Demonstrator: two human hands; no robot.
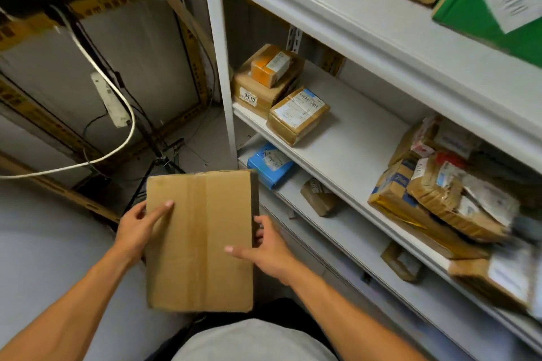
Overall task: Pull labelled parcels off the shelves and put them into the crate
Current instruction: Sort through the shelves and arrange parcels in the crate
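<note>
Head view, lower centre: box (199, 240) gripped at both edges, left hand (137, 228) and right hand (269, 252) with thumbs over top for balance. Clear of shelves (352, 138) at frame right; crate unseen.

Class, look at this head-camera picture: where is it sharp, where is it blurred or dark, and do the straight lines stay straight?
Head view: the cardboard box held in both hands is sharp; the parcels at the right edge and the green box are smeared by motion blur; the top left corner is dark; the wide lens bows the shelf edges.
</note>
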